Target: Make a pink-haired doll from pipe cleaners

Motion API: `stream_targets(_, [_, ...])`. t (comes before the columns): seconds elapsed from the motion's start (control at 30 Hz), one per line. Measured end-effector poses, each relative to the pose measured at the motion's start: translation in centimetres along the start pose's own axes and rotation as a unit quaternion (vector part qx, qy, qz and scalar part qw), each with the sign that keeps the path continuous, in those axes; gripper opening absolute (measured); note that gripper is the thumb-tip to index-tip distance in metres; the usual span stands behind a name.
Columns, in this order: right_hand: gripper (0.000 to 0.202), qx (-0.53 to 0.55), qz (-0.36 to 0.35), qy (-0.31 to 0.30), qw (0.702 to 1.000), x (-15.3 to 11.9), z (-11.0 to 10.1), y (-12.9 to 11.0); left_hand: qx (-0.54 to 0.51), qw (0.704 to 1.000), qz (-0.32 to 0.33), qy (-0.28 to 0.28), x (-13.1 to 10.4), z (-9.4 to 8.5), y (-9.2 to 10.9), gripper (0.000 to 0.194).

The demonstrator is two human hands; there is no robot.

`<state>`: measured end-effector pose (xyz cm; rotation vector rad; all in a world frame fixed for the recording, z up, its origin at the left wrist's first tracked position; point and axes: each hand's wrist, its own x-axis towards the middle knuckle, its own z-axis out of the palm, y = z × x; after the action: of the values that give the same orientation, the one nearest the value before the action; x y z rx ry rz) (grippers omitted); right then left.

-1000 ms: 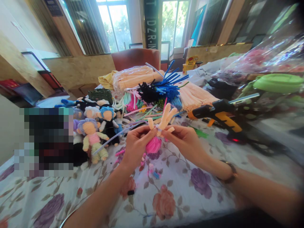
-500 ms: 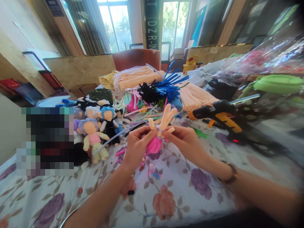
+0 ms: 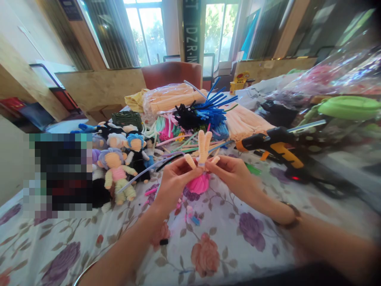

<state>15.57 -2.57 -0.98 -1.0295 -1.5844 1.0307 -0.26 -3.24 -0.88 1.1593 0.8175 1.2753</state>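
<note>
Between my two hands is a small doll figure (image 3: 204, 145) of peach fuzzy stems, with a bright pink part (image 3: 199, 183) hanging at its lower end. My left hand (image 3: 176, 178) pinches its middle from the left, and my right hand (image 3: 233, 174) pinches it from the right. Two long peach limbs point upward, and a shorter one sticks out at each side. Part of its middle is hidden by my fingertips. Finished-looking dolls (image 3: 114, 167) lie to the left of my left hand.
A black and orange glue gun (image 3: 272, 145) with a red light stands at the right. Bundles of blue stems (image 3: 216, 111) and peach stems (image 3: 245, 119) lie behind my hands. Small pink and blue scraps (image 3: 195, 219) sit on the flowered tablecloth (image 3: 131, 246).
The doll figure has turned so that its long limbs point more nearly straight up. Its pink part has shifted slightly right, and my left hand has moved a little to the right.
</note>
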Motion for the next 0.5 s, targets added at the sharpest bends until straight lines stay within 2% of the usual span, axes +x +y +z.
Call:
stream_targets(0.2, [0.032,-0.004,-0.009,-0.022,1.000,0.3,-0.4,-0.6,-0.037,0.999,-0.005,0.039,0.3,-0.2,-0.1,0.016])
stream_targets(0.33, [0.040,-0.117,-0.005,-0.065,0.991,1.1,-2.3,-1.2,-0.070,0.992,-0.011,0.102,0.7,-0.4,0.1,0.026])
stream_targets(0.4, [0.048,-0.228,0.033,-0.125,0.965,1.6,-4.3,-1.5,-0.093,0.987,-0.020,0.129,0.9,-0.4,0.2,0.030])
stream_targets(0.47, [0.059,-0.376,0.084,-0.184,0.904,1.9,-7.0,-1.7,-0.115,0.982,-0.025,0.148,1.0,-0.5,0.3,0.033])
stream_targets(0.5, [0.065,-0.451,0.104,-0.185,0.867,2.1,-8.6,-1.7,-0.122,0.980,-0.023,0.153,1.0,-0.5,0.3,0.033])
